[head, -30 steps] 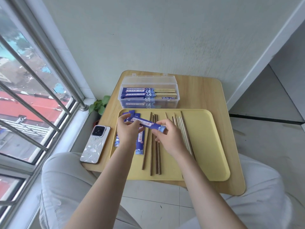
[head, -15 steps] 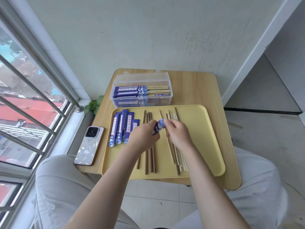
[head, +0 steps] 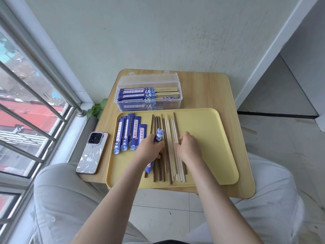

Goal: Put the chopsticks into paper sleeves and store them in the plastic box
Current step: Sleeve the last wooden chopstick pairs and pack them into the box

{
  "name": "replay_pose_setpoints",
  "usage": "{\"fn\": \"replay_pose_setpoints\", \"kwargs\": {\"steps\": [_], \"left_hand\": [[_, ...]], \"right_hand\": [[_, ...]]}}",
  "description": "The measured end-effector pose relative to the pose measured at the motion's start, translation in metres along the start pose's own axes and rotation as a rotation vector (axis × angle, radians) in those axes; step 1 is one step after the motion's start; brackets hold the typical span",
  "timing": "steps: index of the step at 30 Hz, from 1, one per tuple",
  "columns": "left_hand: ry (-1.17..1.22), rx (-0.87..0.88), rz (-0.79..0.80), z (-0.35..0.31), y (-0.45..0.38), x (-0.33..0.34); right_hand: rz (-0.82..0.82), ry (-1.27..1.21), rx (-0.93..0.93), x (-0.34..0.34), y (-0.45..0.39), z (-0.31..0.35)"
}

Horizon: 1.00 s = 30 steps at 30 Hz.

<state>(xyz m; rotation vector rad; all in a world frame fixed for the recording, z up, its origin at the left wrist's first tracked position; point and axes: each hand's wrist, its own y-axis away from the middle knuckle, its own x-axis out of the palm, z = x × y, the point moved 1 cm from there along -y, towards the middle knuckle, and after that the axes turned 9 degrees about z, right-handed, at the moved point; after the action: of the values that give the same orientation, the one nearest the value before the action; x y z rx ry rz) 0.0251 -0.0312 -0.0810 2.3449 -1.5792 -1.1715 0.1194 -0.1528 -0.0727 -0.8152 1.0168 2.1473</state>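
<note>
Already several sleeved pairs lie in the plastic box (head: 149,95). Left hand (head: 149,150) grips one paper sleeve (head: 158,136); right hand (head: 187,147) rests its fingers on the loose chopsticks (head: 168,155) on the tray (head: 211,147). Five empty sleeves (head: 129,134) wait, so plenty remains.

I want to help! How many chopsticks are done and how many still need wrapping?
Done: several sleeved pairs lie in the plastic box. In hand: the left hand grips one blue sleeve while the right hand touches the loose chopsticks. Left: that whole bunch on the yellow tray, plus the empty sleeves.
</note>
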Motion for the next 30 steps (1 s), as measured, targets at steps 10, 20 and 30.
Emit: {"fn": "replay_pose_setpoints", "kwargs": {"steps": [10,20,30], "left_hand": [[-0.040,0.086,0.080,0.002,0.007,-0.003],[-0.081,0.063,0.077,0.002,0.007,-0.003],[-0.054,0.066,0.074,0.000,0.011,-0.003]], "right_hand": [[-0.054,0.058,-0.057,0.002,0.001,-0.002],[-0.068,0.195,0.017,0.002,0.001,0.004],[-0.160,0.187,0.008,0.006,0.005,0.007]]}}
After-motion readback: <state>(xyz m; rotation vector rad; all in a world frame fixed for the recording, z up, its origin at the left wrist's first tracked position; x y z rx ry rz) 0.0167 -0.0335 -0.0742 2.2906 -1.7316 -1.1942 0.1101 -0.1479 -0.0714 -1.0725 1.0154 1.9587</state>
